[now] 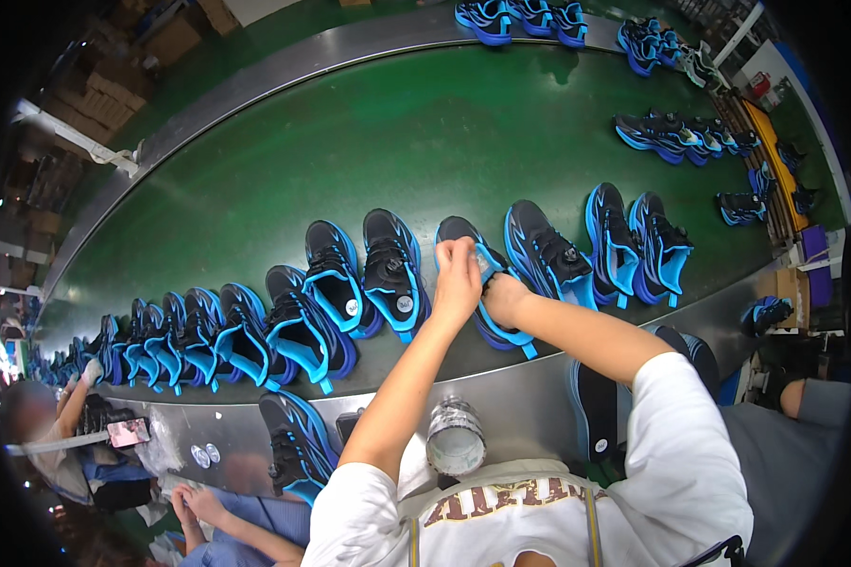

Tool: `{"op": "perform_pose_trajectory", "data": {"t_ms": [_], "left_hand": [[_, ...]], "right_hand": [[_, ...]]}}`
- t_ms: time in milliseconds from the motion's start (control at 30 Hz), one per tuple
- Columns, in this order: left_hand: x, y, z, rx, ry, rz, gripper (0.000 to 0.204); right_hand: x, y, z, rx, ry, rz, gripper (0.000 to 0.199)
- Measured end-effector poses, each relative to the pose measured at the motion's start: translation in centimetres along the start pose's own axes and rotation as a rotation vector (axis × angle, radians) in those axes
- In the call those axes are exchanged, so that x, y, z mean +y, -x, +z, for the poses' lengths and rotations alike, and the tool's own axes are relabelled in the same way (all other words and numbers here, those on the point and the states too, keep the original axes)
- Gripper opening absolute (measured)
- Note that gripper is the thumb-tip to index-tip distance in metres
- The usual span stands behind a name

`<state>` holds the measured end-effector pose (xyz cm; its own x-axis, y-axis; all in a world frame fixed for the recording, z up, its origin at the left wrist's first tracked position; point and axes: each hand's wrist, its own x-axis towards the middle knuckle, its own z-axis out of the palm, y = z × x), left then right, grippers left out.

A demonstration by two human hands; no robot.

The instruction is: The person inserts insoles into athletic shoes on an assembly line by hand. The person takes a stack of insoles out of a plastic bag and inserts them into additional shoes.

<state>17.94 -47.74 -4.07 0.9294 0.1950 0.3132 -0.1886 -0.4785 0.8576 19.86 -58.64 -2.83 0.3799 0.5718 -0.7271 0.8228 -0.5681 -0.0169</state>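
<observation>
A black and blue sneaker (458, 228) lies in front of me on the green surface, toe pointing away. My left hand (458, 274) is closed at its tongue and laces, fingertips pinched together on the upper. My right hand (507, 300) reaches into the shoe's opening, so its fingers are hidden. Another matching sneaker (539, 241) stands just to the right. To the left, a pair of the same kind includes a nearer sneaker (392, 265) with a round white sticker inside.
A long row of sneakers (241, 326) runs left along the green conveyor belt (255, 170). A smeared jar (456, 437) and a dark insole (593, 402) lie on the steel ledge (529, 416). Co-workers' hands (197, 506) show at lower left. More shoes (671, 137) stand at far right.
</observation>
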Motion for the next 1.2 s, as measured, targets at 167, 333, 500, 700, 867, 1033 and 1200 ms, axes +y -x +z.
{"op": "perform_pose_trajectory", "data": {"t_ms": [167, 333, 500, 700, 867, 1033, 1200], "left_hand": [[0.6, 0.6, -0.5, -0.16, -0.093, -0.023, 0.04], [1.5, 0.2, 0.7, -0.232, -0.073, -0.117, 0.045], [0.8, 0.2, -1.3, -0.245, -0.062, -0.033, 0.034], [4.4, 2.6, -1.9, -0.179, -0.299, 0.232, 0.02], [1.4, 0.1, -2.1, -0.068, -0.538, 0.369, 0.012], [2.3, 0.3, -1.9, -0.165, -0.622, 0.382, 0.009], [3.0, 0.4, -2.5, -0.143, -0.651, 0.429, 0.009]], "right_hand": [[-0.6, 4.5, -1.6, -0.003, -0.2, -0.113, 0.042], [-1.8, 4.3, 1.3, 0.101, -0.29, 0.031, 0.049], [-3.8, 8.3, 6.8, 1.173, -0.575, 0.069, 0.018], [-4.8, 9.5, 10.1, 1.208, -0.533, 0.071, 0.018], [-3.9, 8.5, 5.3, 0.957, -0.454, 0.04, 0.018], [-3.3, 3.4, 2.3, 0.22, -0.381, 0.158, 0.023], [-3.0, 4.0, 0.5, 0.109, -0.405, 0.13, 0.021]]}}
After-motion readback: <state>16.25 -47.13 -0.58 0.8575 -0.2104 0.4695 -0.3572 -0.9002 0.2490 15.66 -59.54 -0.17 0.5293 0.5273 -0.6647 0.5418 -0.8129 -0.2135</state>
